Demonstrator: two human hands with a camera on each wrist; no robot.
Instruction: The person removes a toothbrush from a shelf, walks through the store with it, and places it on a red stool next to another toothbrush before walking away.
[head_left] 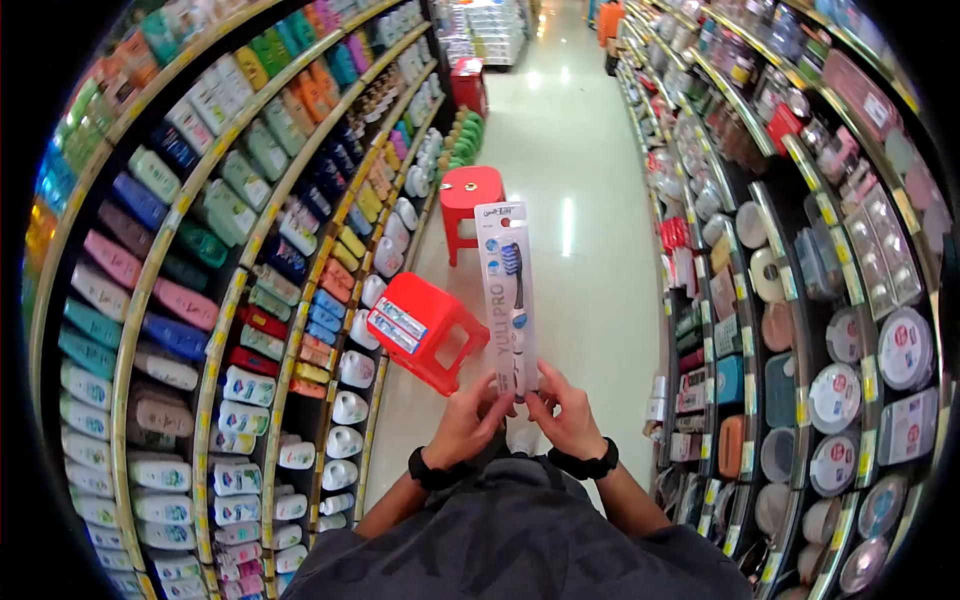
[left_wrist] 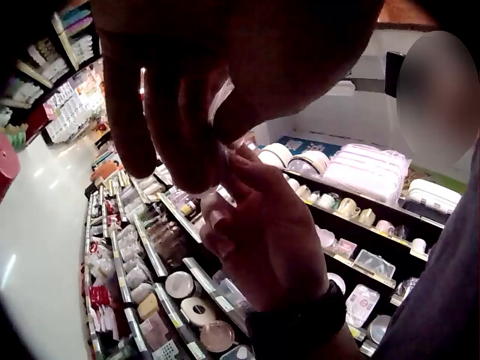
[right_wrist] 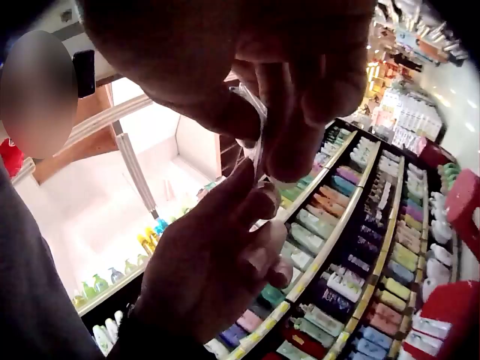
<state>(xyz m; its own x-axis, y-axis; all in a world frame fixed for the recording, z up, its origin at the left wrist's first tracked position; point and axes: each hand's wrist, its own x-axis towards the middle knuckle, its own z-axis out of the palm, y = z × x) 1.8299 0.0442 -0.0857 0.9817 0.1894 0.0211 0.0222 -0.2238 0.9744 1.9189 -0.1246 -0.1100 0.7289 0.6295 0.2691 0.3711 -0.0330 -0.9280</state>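
Both hands pinch the lower end of a packaged toothbrush, held upright in front of the body in the head view. The pack is flat and clear with a pale backing marked YULI PRO; inside is a toothbrush with blue bristles and a dark and white handle. My left hand grips the lower left edge, thumb on the front. On the lower right edge is my right hand, its thumb close to the other. In both wrist views the pack is seen almost edge-on between the fingers, mostly hidden by them.
A red stool lies tipped on the aisle floor, with another red stool upright beyond it. Shelves of bottles line the left side. Shelves of containers line the right.
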